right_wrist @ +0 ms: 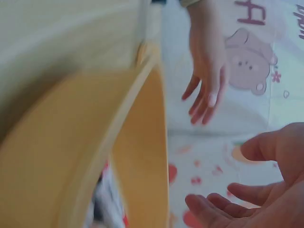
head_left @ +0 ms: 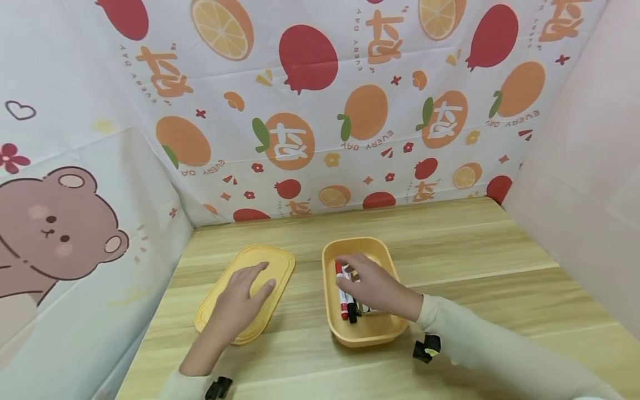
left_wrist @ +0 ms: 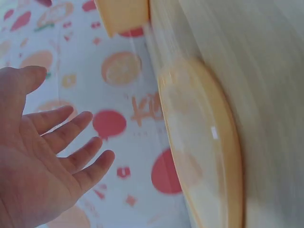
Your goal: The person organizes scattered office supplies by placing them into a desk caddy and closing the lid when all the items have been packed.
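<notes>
A yellow plastic box [head_left: 367, 335] stands on the table, holding a red marker [head_left: 344, 312], a black marker [head_left: 352, 314] and other small items partly hidden by the right hand. Over the box hovers my right hand [head_left: 372, 283], its fingers apart and loosely bent, with nothing between them. To the left lies a flat yellow lid [head_left: 280, 261]. Above that lid is my left hand [head_left: 239, 303], fingers spread and thumb out. In the left wrist view the left palm [left_wrist: 42, 156] is bare, and a gap shows between it and the lid [left_wrist: 228, 156].
The wood-grain table [head_left: 460, 250] ends at a fruit-printed cloth [head_left: 320, 122] behind it. A bear-printed cloth [head_left: 115, 183] hangs on the left and a plain pale one [head_left: 575, 183] on the right. Small black devices [head_left: 427, 348] are strapped at both wrists.
</notes>
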The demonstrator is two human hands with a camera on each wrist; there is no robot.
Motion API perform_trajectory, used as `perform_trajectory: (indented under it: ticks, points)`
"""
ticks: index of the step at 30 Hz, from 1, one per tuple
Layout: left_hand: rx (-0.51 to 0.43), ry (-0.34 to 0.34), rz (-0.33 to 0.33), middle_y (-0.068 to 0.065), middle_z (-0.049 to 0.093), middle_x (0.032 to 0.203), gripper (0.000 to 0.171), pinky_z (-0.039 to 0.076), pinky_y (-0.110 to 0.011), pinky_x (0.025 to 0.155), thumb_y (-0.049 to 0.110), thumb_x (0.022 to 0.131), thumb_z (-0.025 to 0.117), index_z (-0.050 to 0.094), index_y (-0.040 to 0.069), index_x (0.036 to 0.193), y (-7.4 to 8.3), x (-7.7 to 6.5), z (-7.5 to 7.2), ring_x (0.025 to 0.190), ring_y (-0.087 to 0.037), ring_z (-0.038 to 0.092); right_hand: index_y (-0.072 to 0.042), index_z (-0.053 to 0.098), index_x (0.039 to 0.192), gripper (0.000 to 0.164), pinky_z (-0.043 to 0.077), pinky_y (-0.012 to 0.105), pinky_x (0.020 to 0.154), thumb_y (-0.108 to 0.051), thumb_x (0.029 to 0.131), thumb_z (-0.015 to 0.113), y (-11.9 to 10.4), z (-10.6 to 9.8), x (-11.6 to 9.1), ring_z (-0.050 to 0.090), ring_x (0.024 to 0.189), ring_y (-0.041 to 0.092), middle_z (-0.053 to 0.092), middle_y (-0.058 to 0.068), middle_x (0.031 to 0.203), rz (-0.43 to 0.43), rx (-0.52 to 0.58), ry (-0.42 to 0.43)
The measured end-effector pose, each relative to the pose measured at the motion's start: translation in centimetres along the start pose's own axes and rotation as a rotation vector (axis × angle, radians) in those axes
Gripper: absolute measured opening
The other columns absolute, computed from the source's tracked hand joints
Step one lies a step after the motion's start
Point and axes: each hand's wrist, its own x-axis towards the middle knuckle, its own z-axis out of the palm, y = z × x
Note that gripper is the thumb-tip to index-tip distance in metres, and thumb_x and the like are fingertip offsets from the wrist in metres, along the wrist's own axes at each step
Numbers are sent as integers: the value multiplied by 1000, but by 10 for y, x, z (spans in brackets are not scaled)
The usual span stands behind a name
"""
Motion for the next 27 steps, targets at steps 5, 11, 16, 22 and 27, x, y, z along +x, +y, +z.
perform_trajectory:
  ticks: [5,11,16,22,27]
  points:
    - [63,18,-32,-19,45,153,63,39,-72,99,53,104,47,44,12,152,-23,10,-21,142,-43,37,-3,51,143,47,58,38,89,-24,102,58,-18,19,9,61,112,23,58,16,131,87,365,-91]
    - [88,-20,-43,-24,46,152,66,38,-72,101,54,104,44,45,6,150,-54,37,-36,138,-50,37,4,38,149,59,58,39,90,-15,97,58,-49,60,-2,59,106,23,54,18,126,219,810,-178]
    - [23,-80,-92,-27,45,151,68,36,-69,106,52,105,43,44,2,150,-75,57,-38,139,-52,36,4,35,150,63,58,39,88,-14,95,61,-59,99,-15,59,106,26,48,21,138,365,1002,-229]
    - [8,-146,-101,-34,41,151,67,37,-66,108,46,106,43,40,-4,150,-84,85,-35,138,-53,39,9,31,150,65,54,45,96,-13,96,59,-53,133,-10,56,102,26,49,21,133,466,1105,-184]
    - [-7,-231,-135,-37,34,154,72,35,-66,110,47,107,39,31,-8,153,-85,99,-38,139,-55,36,8,35,143,57,47,54,105,-14,96,59,-55,149,-2,53,110,33,43,23,126,524,1190,-178]
